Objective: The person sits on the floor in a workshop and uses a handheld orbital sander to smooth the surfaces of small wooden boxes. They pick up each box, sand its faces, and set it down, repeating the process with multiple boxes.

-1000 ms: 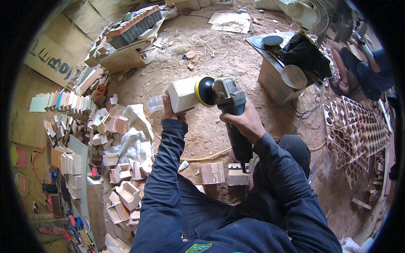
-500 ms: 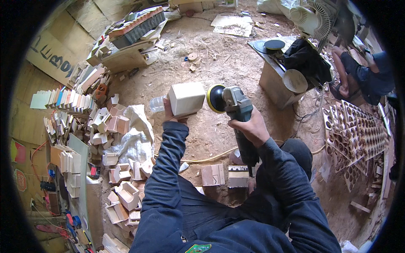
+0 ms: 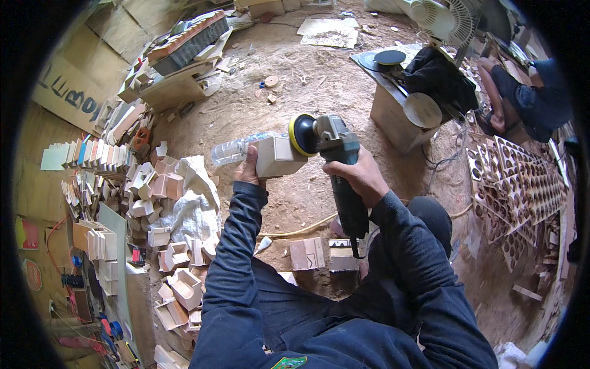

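Note:
My left hand (image 3: 248,167) holds up a pale wooden box piece (image 3: 278,156) in front of me. My right hand (image 3: 358,174) grips the dark body of an angle grinder (image 3: 337,163). Its black sanding disc with a yellow rim (image 3: 302,134) presses against the right upper side of the wooden piece. The grinder's handle runs down toward my lap, between my dark blue sleeves. A clear plastic bottle (image 3: 235,148) lies on the dirt floor just behind the wooden piece.
Heaps of small wooden boxes (image 3: 178,280) and a white sack (image 3: 191,198) lie at my left. Two wooden blocks (image 3: 307,253) sit by my knees. A low table (image 3: 393,112) with discs, a fan (image 3: 442,18), lattice panels (image 3: 522,190) and a seated person (image 3: 528,98) are at right.
The wooden piece and grinder have shifted slightly right and down in the view. At first the disc touched the piece, then it drew apart, and now it is pressed against it again.

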The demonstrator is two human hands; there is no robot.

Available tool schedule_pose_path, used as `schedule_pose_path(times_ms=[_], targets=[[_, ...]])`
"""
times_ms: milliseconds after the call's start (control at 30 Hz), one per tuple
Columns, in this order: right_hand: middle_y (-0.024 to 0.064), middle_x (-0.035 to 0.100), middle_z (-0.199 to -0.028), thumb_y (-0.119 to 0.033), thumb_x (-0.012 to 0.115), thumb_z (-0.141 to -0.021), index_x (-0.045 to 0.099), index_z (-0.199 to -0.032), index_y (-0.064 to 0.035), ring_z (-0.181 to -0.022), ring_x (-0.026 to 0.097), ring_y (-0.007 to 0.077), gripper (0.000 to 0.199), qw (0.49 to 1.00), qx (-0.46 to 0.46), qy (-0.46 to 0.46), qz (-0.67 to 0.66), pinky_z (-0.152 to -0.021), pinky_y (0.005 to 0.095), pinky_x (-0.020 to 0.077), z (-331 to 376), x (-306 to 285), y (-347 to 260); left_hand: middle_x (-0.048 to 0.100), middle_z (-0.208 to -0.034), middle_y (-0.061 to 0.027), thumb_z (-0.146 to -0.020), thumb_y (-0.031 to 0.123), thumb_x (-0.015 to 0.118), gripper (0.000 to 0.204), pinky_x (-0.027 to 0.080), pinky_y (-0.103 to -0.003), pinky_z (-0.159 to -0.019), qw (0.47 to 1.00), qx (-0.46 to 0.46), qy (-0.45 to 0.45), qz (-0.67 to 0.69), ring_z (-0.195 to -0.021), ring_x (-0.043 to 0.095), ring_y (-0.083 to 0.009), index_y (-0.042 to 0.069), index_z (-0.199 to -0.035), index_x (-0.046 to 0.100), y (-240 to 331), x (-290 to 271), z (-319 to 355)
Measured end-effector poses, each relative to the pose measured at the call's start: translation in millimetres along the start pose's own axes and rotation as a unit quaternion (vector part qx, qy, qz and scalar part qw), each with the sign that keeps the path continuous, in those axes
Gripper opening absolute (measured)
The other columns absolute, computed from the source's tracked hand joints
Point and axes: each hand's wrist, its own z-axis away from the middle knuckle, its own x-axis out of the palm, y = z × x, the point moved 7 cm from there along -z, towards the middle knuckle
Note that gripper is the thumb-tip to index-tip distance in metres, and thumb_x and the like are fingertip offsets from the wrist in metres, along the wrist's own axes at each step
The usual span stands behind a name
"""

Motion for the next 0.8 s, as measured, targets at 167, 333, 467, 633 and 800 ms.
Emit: schedule_pose_path(times_ms=[167, 333, 467, 633, 800], targets=[[0.0036, 0.07, -0.098, -0.018, 0.086, -0.077, 0.067, -0.116, -0.0028, -0.088, 0.064, 0.0136, 0.046, 0.998, -0.042, -0.041, 0.027, -0.082, 0.0312, 0.0525, 3, 11, -9, 0.075, -0.112, -0.0115, -0.089, 0.066, 0.075, 0.076, 0.061, -0.041, -0.088, 0.995, -0.01, 0.039, -0.092, -0.096, 0.074, -0.0246, -0.001, -0.125, 0.069, -10, 4, -1], [0.005, 0.071, -0.104, -0.017, 0.087, -0.074, 0.066, -0.119, -0.0031, -0.094, 0.066, 0.0149, 0.052, 0.993, -0.078, -0.012, 0.085, -0.088, 0.0321, 0.0531, 11, 0, -10, 0.07, -0.125, -0.0158, -0.089, 0.071, 0.072, 0.088, 0.062, -0.046, -0.09, 0.993, -0.081, 0.042, 0.07, -0.105, 0.072, -0.0295, 0.0, -0.14, 0.058, -28, 8, -1], [0.0062, 0.072, -0.107, -0.019, 0.087, -0.072, 0.065, -0.122, -0.0026, -0.096, 0.067, 0.0162, 0.057, 0.993, -0.06, 0.037, 0.098, -0.09, 0.033, 0.0535, 14, -17, -5, 0.068, -0.13, -0.0169, -0.093, 0.075, 0.061, 0.087, 0.063, -0.055, -0.088, 0.997, -0.067, 0.023, 0.037, -0.111, 0.071, -0.034, 0.006, -0.145, 0.055, -5, 8, -3], [0.0056, 0.072, -0.107, -0.019, 0.087, -0.072, 0.066, -0.122, -0.0027, -0.097, 0.066, 0.016, 0.057, 0.991, -0.057, 0.045, 0.108, -0.091, 0.0328, 0.0532, 18, -19, 1, 0.066, -0.134, -0.0158, -0.097, 0.074, 0.057, 0.081, 0.063, -0.055, -0.091, 0.993, -0.05, 0.085, 0.072, -0.114, 0.071, -0.0348, 0.01, -0.148, 0.053, 5, -1, -4], [0.0114, 0.074, -0.109, -0.026, 0.089, -0.068, 0.067, -0.123, -0.0036, -0.099, 0.071, 0.0224, 0.063, 0.992, -0.095, 0.037, 0.076, -0.093, 0.036, 0.0551, 18, -3, -6, 0.067, -0.134, -0.0147, -0.095, 0.073, 0.062, 0.083, 0.06, -0.049, -0.099, 0.992, -0.066, 0.099, 0.051, -0.116, 0.07, -0.0321, 0.008, -0.147, 0.054, -16, -4, -3]])
